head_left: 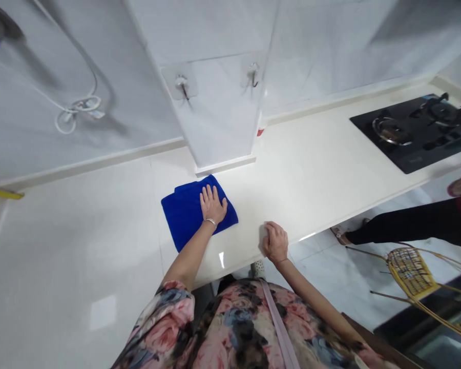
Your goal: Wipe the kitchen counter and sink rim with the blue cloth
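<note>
A folded blue cloth lies on the white countertop, just in front of a wall pillar. Pressed flat on its right part is my left hand, fingers stretched out and a bracelet at the wrist. My right hand rests at the front edge of the counter, apart from the cloth, with its fingers curled in and nothing visible in them.
A black gas hob is set into the counter at the right. Two hooks hang on the pillar. A bundled white cable hangs at the left wall. Beyond the counter are a wicker chair and another person's leg.
</note>
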Tool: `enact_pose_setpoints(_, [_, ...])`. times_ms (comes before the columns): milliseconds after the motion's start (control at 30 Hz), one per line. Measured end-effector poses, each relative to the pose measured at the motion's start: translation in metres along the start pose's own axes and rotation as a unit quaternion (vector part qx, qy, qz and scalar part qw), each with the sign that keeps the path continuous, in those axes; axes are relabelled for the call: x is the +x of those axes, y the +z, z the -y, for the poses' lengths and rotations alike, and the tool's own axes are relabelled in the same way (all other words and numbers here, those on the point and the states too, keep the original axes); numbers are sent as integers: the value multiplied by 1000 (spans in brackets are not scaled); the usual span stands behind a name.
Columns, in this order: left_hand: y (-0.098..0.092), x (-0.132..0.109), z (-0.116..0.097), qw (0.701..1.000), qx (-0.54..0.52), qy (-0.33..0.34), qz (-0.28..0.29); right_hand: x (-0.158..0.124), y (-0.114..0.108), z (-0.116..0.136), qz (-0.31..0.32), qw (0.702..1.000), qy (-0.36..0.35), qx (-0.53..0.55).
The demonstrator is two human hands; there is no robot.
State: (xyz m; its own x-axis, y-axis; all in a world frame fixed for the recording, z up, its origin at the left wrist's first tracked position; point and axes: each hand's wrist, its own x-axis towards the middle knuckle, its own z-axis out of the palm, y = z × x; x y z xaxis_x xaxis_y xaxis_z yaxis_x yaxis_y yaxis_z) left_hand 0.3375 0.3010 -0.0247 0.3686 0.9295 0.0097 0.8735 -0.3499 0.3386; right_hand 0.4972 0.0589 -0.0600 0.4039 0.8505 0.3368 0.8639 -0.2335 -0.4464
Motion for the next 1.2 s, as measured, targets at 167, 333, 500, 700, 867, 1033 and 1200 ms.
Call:
enact_pose_setpoints(167, [13, 20, -18, 999, 1, 9, -34, 3, 1, 1, 20, 1000, -7, 19])
enact_pose_setpoints(333, [31, 42, -50, 997, 7, 65, -29, 10, 3, 5, 25, 999, -6, 31])
enact_pose_setpoints(500, [47, 66, -91, 989, 42, 140, -1, 13, 9, 3, 20, 999, -3, 43])
enact_pose_setpoints(700, [56, 103, -132, 973, 54, 223, 32, 15, 15, -2, 8, 999, 4, 50])
enact_pose_setpoints(867, [58, 134, -150, 965, 61, 251, 46, 17, 19, -4, -2, 999, -11, 52])
enact_pose_setpoints(1033, [62, 130, -141, 957, 46, 283, 40, 19, 24, -10, 16, 999, -3, 38])
enact_pose_setpoints(1200, [59, 70, -113, 944, 20, 328, 24, 21, 25, -11, 21, 999, -2, 30])
